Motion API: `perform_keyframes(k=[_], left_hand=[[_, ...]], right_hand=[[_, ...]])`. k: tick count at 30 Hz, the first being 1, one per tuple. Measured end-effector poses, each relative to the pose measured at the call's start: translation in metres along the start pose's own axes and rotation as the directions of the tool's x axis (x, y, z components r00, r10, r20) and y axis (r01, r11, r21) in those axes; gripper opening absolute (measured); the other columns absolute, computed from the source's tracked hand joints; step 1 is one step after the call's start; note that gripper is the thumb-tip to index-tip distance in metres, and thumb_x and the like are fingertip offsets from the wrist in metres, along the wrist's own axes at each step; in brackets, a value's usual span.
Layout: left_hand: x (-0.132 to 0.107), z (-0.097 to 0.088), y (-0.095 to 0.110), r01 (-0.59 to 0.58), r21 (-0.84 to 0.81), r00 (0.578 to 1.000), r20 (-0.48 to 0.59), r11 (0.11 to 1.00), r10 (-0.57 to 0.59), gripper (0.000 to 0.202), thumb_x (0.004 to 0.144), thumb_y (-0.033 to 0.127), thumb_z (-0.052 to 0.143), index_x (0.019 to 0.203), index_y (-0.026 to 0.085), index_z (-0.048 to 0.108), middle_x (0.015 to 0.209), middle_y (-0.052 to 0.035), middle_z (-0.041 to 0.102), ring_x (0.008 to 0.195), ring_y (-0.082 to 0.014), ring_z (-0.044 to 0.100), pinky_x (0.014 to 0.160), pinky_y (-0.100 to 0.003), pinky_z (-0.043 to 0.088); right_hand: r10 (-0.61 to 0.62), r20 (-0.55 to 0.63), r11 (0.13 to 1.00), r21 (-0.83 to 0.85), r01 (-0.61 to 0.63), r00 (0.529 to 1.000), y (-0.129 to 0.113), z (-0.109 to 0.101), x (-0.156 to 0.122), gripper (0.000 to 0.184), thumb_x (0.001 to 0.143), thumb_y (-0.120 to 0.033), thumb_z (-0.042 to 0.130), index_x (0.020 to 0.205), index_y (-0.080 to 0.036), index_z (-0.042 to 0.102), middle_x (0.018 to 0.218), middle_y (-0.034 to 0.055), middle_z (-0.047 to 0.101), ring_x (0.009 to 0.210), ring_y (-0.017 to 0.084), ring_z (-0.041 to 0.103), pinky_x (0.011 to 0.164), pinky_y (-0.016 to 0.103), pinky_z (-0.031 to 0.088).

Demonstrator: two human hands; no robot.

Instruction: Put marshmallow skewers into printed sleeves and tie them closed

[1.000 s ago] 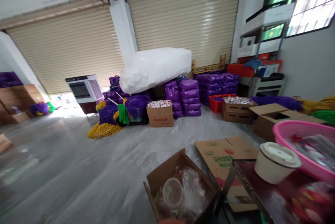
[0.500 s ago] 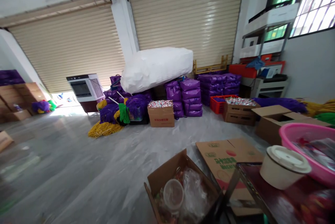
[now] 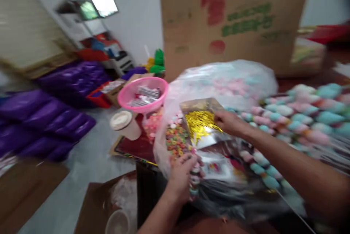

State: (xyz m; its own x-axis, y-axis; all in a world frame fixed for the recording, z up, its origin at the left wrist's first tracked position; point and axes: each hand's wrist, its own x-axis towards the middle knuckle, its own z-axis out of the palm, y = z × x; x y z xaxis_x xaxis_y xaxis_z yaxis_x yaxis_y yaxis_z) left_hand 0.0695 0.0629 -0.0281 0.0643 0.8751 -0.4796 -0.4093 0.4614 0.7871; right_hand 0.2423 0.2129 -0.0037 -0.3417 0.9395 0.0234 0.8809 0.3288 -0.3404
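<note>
Gripping a blurred, multicoloured stick [image 3: 194, 181], the left hand [image 3: 183, 168], fingers curled tight, sits front-right of the pink basin [image 3: 143, 109]; right of it, the right hand [image 3: 227, 121] meets shiny gold tinsel [image 3: 198, 121], grip unclear

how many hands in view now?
2: the left hand, low centre, around a blurred multicoloured stick; the right hand, at the right edge of the gold shreds. No others show.
</note>
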Motion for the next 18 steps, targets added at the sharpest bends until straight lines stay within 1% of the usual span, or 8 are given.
perform_keyframes(k=[1,3,5,7,11,13,15,18], left_hand=[[0.006,-0.002,0.002,0.016,-0.02,1.0,0.017,1.0,-0.016,0.025,0.067,0.035,0.069,0.071,0.014,0.056,0.063,0.0009,0.057,0.045,-0.0076,0.051,0.042,-0.019,0.038],[0.01,-0.004,0.004,0.035,-0.057,0.999,0.018,0.998,-0.034,0.025,0.065,0.034,0.071,0.071,0.014,0.057,0.064,0.0007,0.058,0.046,-0.0088,0.053,0.044,-0.02,0.04],[0.009,-0.006,0.006,0.038,-0.073,0.999,0.004,0.997,-0.038,0.024,0.064,0.032,0.072,0.071,0.014,0.058,0.064,0.0007,0.059,0.047,-0.0098,0.054,0.044,-0.021,0.041],[0.007,-0.006,0.008,0.027,-0.077,1.0,0.001,0.997,-0.027,0.023,0.065,0.031,0.071,0.072,0.013,0.058,0.064,0.0006,0.059,0.046,-0.0102,0.053,0.044,-0.022,0.042],[0.007,-0.009,0.01,0.026,-0.094,1.0,0.003,0.995,-0.026,0.023,0.066,0.031,0.071,0.072,0.013,0.058,0.065,0.0005,0.059,0.047,-0.0095,0.054,0.044,-0.021,0.042],[0.005,-0.013,0.012,0.045,-0.109,0.999,-0.015,0.993,-0.047,0.023,0.065,0.031,0.072,0.071,0.013,0.058,0.064,0.0002,0.06,0.047,-0.0087,0.054,0.045,-0.02,0.042],[0.002,-0.017,0.014,0.056,-0.11,0.998,-0.035,0.992,-0.061,0.025,0.064,0.032,0.073,0.07,0.013,0.058,0.064,-0.0002,0.06,0.047,-0.0085,0.054,0.045,-0.02,0.042],[0.001,-0.02,0.02,0.026,-0.093,0.999,-0.038,0.995,-0.03,0.024,0.063,0.031,0.073,0.07,0.013,0.059,0.064,-0.0006,0.061,0.048,-0.0091,0.054,0.045,-0.019,0.042]], right_hand=[[0.077,0.037,0.997,-0.012,-0.077,0.996,0.016,0.003,-0.013,0.02,0.087,-0.029,0.052,0.099,-0.014,0.06,0.096,0.0057,0.061,0.084,0.016,0.058,0.073,0.032,0.048],[0.156,0.092,0.988,-0.033,-0.154,0.983,0.026,0.005,-0.023,0.014,0.084,-0.022,0.053,0.086,-0.015,0.064,0.084,0.006,0.064,0.079,0.017,0.058,0.07,0.028,0.044],[0.175,0.103,0.984,-0.043,-0.171,0.979,0.018,0.006,-0.014,0.016,0.08,-0.02,0.051,0.081,-0.017,0.067,0.081,0.0074,0.065,0.081,0.02,0.058,0.068,0.027,0.041],[0.182,0.097,0.983,-0.05,-0.178,0.979,0.005,0.009,0.004,0.021,0.08,-0.021,0.048,0.084,-0.019,0.068,0.085,0.0078,0.066,0.084,0.021,0.058,0.068,0.027,0.039],[0.217,0.12,0.976,-0.043,-0.213,0.969,-0.013,0.026,0.035,0.02,0.074,-0.018,0.052,0.083,-0.017,0.07,0.085,0.0097,0.067,0.079,0.021,0.058,0.065,0.026,0.039],[0.232,0.136,0.973,-0.026,-0.231,0.963,-0.013,0.034,0.04,0.02,0.072,-0.016,0.053,0.082,-0.016,0.071,0.082,0.01,0.067,0.075,0.02,0.058,0.063,0.026,0.039],[0.228,0.139,0.973,-0.002,-0.23,0.964,-0.01,0.036,0.04,0.021,0.072,-0.016,0.052,0.081,-0.017,0.071,0.08,0.0076,0.067,0.072,0.018,0.058,0.063,0.025,0.039],[0.198,0.122,0.978,0.037,-0.204,0.973,-0.002,0.027,0.034,0.02,0.074,-0.018,0.05,0.075,-0.019,0.07,0.073,0.003,0.065,0.07,0.017,0.056,0.062,0.024,0.038]])
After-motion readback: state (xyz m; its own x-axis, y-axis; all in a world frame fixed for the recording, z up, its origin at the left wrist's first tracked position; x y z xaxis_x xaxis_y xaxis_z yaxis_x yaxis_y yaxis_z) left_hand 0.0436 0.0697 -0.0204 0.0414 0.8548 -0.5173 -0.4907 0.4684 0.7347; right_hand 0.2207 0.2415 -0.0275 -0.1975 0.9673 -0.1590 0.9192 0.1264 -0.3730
